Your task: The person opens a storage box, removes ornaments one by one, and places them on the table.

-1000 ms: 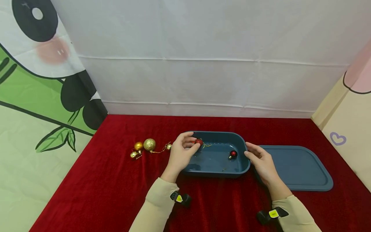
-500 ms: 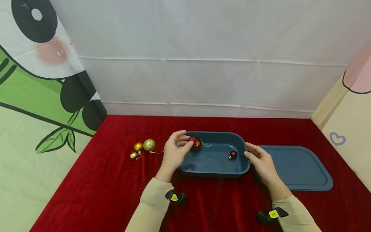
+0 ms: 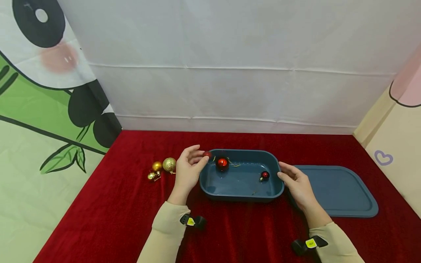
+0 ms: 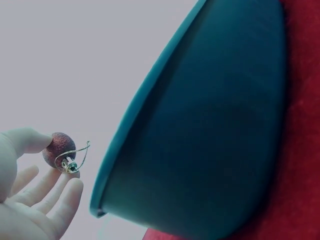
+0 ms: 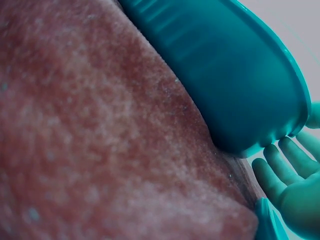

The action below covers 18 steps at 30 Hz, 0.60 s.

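Note:
My left hand (image 3: 187, 170) pinches a small red glitter bauble (image 3: 207, 155) between thumb and fingers, just at the left end of a blue box (image 3: 241, 198). Its gold cap and string loop show in the left wrist view, where the bauble (image 4: 59, 150) is apart from the box wall. Inside the box lie a shiny red bauble (image 3: 222, 164) on the left and a smaller dark red bauble (image 3: 264, 176) on the right. My right hand (image 3: 298, 184) rests its fingertips against the box's right end; in the right wrist view its fingers (image 5: 280, 165) are extended.
Gold baubles, among them a glittery gold one (image 3: 169, 164), lie left of my left hand on the red cloth (image 3: 125, 215). A flat blue lid (image 3: 338, 190) lies to the right of the box, partly behind my right hand. A white backdrop (image 3: 230, 95) stands behind.
My left hand has moved left with the red glitter bauble, from over the box to its left end. The shiny red bauble inside has come into view. My right hand stays put.

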### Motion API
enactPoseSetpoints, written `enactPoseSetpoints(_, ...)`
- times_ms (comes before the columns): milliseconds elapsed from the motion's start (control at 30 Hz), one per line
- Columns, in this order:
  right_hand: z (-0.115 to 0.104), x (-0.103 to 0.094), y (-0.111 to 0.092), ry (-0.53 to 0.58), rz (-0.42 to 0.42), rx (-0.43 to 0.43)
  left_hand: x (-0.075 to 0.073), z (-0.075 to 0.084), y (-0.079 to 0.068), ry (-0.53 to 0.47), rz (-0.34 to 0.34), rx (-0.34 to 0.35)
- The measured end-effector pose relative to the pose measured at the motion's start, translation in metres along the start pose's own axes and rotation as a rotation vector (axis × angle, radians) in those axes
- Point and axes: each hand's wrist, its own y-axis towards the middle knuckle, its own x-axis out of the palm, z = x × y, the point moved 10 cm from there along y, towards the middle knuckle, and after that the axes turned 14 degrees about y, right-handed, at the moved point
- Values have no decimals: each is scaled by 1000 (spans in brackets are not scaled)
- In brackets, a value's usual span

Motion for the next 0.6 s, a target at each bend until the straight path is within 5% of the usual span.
enactPoseSetpoints(600,-1,1,-2,-24,-10,-2,-41,-19,4,-22,111,-78)
